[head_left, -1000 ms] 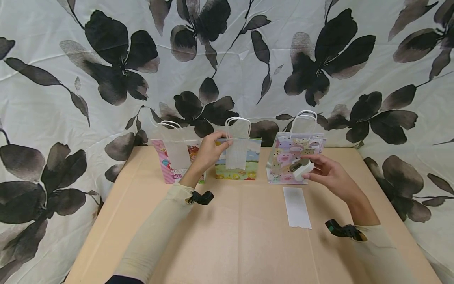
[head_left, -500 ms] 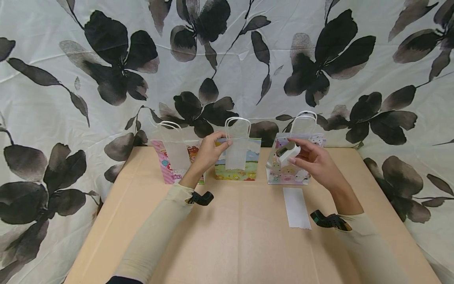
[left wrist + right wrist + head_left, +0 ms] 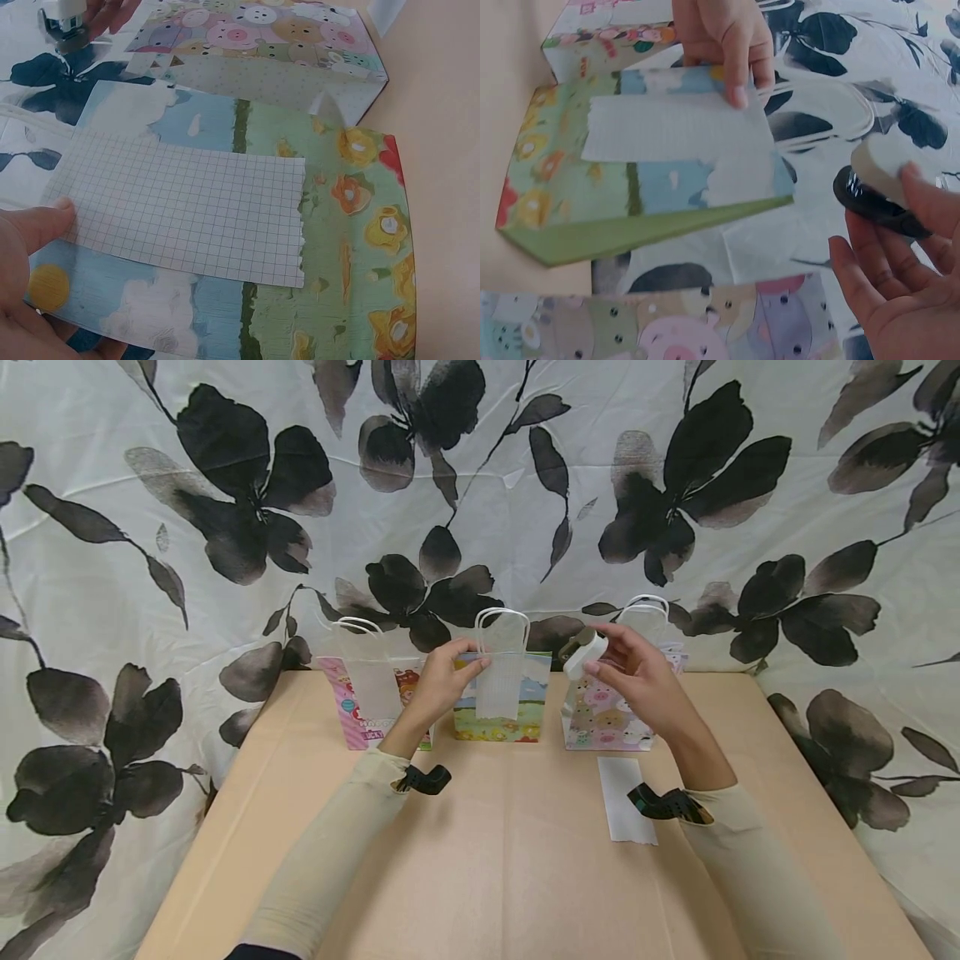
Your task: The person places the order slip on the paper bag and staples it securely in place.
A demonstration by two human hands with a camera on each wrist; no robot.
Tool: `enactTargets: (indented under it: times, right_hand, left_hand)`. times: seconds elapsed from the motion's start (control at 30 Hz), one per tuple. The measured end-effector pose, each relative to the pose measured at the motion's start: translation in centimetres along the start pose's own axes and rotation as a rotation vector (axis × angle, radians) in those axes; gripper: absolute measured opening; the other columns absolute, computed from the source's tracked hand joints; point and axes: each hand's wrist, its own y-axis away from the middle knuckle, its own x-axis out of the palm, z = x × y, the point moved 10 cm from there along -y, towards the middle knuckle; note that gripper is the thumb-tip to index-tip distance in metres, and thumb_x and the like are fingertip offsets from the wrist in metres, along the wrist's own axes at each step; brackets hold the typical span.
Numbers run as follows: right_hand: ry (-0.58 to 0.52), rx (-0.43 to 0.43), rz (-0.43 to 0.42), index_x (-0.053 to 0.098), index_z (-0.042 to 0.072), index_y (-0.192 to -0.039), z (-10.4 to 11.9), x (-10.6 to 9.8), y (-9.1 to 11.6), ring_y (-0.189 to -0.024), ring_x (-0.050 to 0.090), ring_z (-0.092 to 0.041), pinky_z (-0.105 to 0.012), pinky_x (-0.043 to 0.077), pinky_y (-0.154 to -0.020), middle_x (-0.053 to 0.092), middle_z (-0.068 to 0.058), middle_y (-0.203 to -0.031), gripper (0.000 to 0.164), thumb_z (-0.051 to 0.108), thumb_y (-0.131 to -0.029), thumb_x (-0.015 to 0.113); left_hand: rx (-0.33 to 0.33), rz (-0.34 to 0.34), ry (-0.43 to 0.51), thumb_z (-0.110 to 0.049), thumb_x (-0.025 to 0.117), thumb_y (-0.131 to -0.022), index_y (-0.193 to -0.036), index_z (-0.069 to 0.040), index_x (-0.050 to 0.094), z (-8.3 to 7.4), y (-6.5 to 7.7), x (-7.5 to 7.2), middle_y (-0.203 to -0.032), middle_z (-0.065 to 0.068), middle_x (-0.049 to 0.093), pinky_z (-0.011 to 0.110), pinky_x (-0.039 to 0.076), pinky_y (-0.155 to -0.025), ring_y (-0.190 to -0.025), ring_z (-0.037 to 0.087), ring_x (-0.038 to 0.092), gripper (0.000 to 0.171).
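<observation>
My left hand (image 3: 444, 683) pinches a torn strip of grid paper (image 3: 187, 210) against the top edge of the middle paper gift bag (image 3: 534, 702), which has a sky-and-flowers print. In the left wrist view the thumb lies on the paper's end while the other fingers go behind the bag. My right hand (image 3: 641, 675) holds a small white and black stapler (image 3: 881, 184) between thumb and fingers. The stapler is to the right of the middle bag, near its top, and overlaps the animal-print bag (image 3: 607, 718) in the head view.
A pink gift bag (image 3: 352, 710) with white paper on its front stands at left, partly behind my left arm. Another white paper strip (image 3: 621, 797) lies on the table (image 3: 465, 860) before the animal-print bag. Floral cloth (image 3: 525, 510) hangs behind.
My right hand has moved left and up with the stapler, from in front of the animal-print bag towards the middle bag. The left hand has stayed in place.
</observation>
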Motion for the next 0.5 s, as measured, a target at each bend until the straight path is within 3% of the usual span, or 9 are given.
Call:
enactTargets:
  times: [0.27, 0.5]
  right_hand:
    - [-0.006, 0.007, -0.028, 0.042, 0.021, -0.154, 0.4, 0.9, -2.0, -0.103, 0.057, -0.025, -0.026, 0.054, -0.084, 0.057, -0.009, -0.115, 0.055, 0.016, -0.103, 0.062]
    - [-0.047, 0.055, -0.073, 0.04, 0.023, -0.155, 0.4, 1.6, -4.0, -0.119, 0.056, -0.019, -0.019, 0.048, -0.098, 0.055, -0.007, -0.136, 0.057, 0.023, -0.103, 0.062]
  left_hand:
    - [-0.001, 0.001, 0.004, -0.018, 0.068, -0.099, -0.109, -0.009, 0.071, -0.1, 0.0, 0.0, -0.118, 0.007, 0.066, 0.044, 0.05, -0.097, -0.109, 0.022, 0.059, 0.014]
    - [-0.005, 0.001, -0.005, -0.018, 0.069, -0.098, -0.109, -0.009, 0.071, -0.2, 0.0, 0.0, -0.117, 0.006, 0.066, 0.044, 0.049, -0.099, -0.11, 0.022, 0.058, 0.014]
